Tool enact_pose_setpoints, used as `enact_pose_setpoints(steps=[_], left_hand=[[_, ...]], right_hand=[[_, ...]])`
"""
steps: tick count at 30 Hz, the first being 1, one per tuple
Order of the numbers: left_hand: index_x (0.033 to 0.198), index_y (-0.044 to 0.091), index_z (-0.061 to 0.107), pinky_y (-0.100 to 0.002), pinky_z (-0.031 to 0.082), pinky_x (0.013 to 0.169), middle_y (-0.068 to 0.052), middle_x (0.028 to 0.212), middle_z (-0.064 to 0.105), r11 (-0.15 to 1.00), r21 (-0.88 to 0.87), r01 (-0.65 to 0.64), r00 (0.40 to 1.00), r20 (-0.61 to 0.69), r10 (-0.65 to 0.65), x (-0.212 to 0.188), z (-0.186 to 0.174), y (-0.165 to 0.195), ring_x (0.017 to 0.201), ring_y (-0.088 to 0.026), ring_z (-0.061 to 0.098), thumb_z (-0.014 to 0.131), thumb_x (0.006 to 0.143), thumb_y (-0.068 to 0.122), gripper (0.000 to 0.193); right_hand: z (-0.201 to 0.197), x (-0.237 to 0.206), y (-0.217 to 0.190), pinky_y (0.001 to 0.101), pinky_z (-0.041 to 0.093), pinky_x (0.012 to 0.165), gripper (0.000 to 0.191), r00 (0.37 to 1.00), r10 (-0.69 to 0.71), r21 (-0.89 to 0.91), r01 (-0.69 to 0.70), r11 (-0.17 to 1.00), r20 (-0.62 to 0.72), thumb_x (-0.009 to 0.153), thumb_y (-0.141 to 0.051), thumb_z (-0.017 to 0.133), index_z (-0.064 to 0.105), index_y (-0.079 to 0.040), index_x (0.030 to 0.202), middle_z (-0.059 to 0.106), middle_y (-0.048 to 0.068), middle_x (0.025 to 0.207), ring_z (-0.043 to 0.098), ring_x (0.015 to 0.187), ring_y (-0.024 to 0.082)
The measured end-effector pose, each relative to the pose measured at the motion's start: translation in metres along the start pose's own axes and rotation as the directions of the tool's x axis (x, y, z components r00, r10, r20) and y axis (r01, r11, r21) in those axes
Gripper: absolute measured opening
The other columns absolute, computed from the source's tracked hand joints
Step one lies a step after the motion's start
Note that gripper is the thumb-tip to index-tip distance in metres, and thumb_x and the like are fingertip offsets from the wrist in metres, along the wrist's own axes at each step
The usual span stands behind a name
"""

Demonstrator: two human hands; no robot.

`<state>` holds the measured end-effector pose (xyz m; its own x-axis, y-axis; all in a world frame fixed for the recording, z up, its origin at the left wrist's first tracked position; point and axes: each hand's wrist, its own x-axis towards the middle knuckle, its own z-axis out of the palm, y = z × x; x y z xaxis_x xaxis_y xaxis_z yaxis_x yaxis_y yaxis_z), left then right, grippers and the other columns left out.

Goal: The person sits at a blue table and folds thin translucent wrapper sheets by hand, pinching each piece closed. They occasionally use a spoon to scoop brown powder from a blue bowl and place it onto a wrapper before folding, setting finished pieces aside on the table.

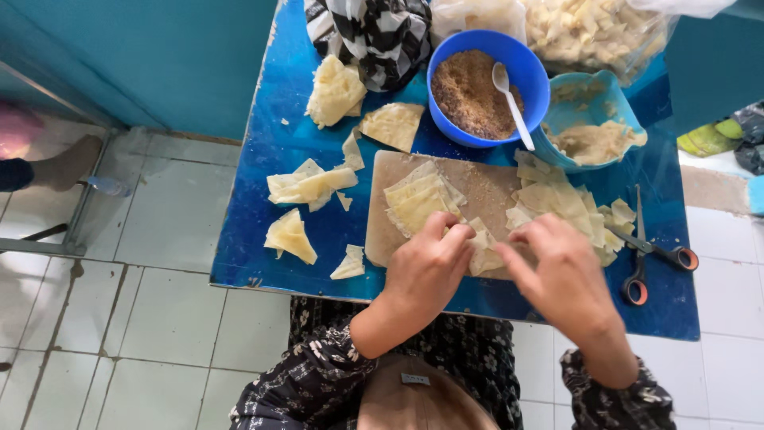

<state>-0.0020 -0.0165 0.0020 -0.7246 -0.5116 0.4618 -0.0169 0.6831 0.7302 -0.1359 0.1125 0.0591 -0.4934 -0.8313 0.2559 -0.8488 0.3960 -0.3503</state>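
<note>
A person is sitting at a small blue table (270,143), seen from above by a camera on their head. Both hands are meeting over a wooden cutting board (390,231) at the table's near edge.

The left hand (426,267) is curling its fingers (446,235) closed around a small pale dough wrapper (483,253), pinching its left side. The wrapper is lying at about one o'clock from that hand, touching the fingertips. The right hand (565,275) is coming in from four o'clock of the wrapper, thumb and fingers slightly apart, with its thumb touching or just beside the wrapper's right edge; whether it is gripping cannot be told. The left hand is nearer and is doing the holding. The wrapper's long axis is running roughly from eleven to five o'clock.

At eleven o'clock from the wrapper, a stack of flat wrappers (418,199) is resting on the board. At two o'clock, a loose pile of cut wrappers (557,203) is spilling off the board's right edge. Beyond, at twelve o'clock, a blue bowl (446,56) of brown crumbly filling is holding a white spoon (509,99). Scissors (649,255) are lying at three o'clock, well apart from the right hand.
</note>
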Motion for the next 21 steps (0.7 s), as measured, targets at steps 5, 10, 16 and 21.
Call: enact_pose_setpoints(steps=[5,10,16,21], left_hand=[[0.104,0.01,0.067,-0.038,0.056,0.071,-0.008,0.113,0.063,0.999,-0.052,-0.018,0.999,0.035,0.02,-0.002,-0.01,0.002,0.086,-0.03,0.07,0.069,0.096,0.01,0.008],[0.097,0.009,0.069,-0.039,0.056,0.069,-0.009,0.11,0.063,0.993,-0.112,0.021,0.997,0.072,-0.013,-0.001,-0.017,0.006,0.08,-0.029,0.069,0.071,0.093,0.01,0.005],[0.103,0.01,0.066,-0.038,0.056,0.072,-0.008,0.114,0.063,0.995,-0.095,-0.038,0.996,0.073,0.045,-0.001,-0.019,0.003,0.086,-0.03,0.07,0.071,0.094,0.009,0.011],[0.117,0.013,0.061,-0.039,0.056,0.072,-0.009,0.12,0.061,0.991,-0.12,0.064,0.982,0.185,-0.041,-0.002,-0.022,0.002,0.082,-0.027,0.071,0.072,0.091,0.009,0.029]], right_hand=[[0.019,-0.016,0.002,0.0419,0.049,0.077,0.012,1.0,0.027,0.109,-0.028,0.994,0.016,0.084,-0.009,0.075,0.065,-0.003,0.087,0.063,0.013,0.088,0.062,0.087,0.034],[0.022,-0.021,0.011,0.0293,0.051,0.073,0.012,0.952,0.296,0.403,-0.301,0.864,0.078,0.091,-0.007,0.072,0.066,-0.002,0.099,0.072,0.005,0.091,0.068,0.08,0.016],[0.032,-0.023,0.013,0.0232,0.054,0.086,0.023,0.935,0.317,0.769,-0.318,0.554,0.159,0.096,0.001,0.06,0.064,-0.002,0.119,0.071,0.003,0.102,0.068,0.095,0.009],[0.037,-0.018,0.006,0.024,0.053,0.089,0.036,0.982,0.178,0.752,-0.168,0.638,0.068,0.089,0.007,0.068,0.063,-0.001,0.124,0.07,0.004,0.107,0.064,0.098,0.01]])
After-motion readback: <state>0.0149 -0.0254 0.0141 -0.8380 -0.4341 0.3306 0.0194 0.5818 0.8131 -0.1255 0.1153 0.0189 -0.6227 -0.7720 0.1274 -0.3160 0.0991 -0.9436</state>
